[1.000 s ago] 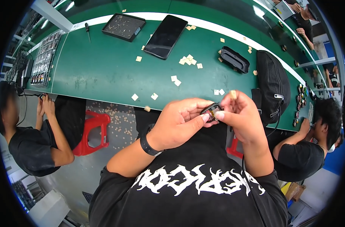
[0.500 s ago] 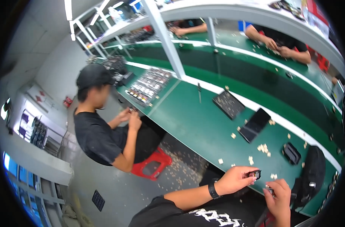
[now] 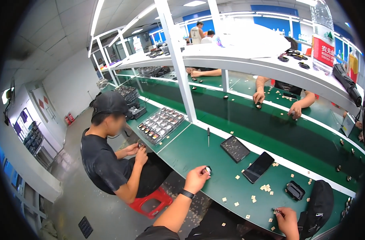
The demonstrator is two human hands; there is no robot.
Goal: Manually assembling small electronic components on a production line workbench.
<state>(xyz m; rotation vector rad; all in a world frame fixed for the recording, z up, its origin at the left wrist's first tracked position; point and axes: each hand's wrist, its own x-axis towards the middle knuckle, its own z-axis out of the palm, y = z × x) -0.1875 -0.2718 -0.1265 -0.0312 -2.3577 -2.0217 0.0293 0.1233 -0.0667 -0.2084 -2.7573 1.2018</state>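
The person's left hand (image 3: 196, 178) reaches out over the long green work surface (image 3: 198, 150), its fingers (image 3: 204, 171) pinched around a small round dark component with a pale face (image 3: 208, 170), which sits at the fingertips just above the surface, near its front edge. The right hand (image 3: 287, 219) rests low at the near edge, fingers (image 3: 279, 211) closed on a thin, small metal piece (image 3: 275, 209) whose shape is too tiny to make out. The likeliest slip is at the left fingertips: the round component is held only by the tips, so a loosened pinch could let it drop and roll off the front edge toward the floor. Just beyond the left fingers, to their right, lie a black square tray of tiny parts (image 3: 235, 148) and a black smartphone lying flat (image 3: 259, 167); a careless sweep of the wrist could knock the tray and spill its contents. Between the two hands, small tan square chips (image 3: 265, 187) are scattered loosely, and a forearm dragged across could push them over the edge or mix them. Close past the right fingers sit a small black oblong case (image 3: 295, 190) and a black cap (image 3: 319, 202), which could be nudged. A seated co-worker in a black shirt (image 3: 106, 160) works well to the left of the left fingers, apart from both hands.
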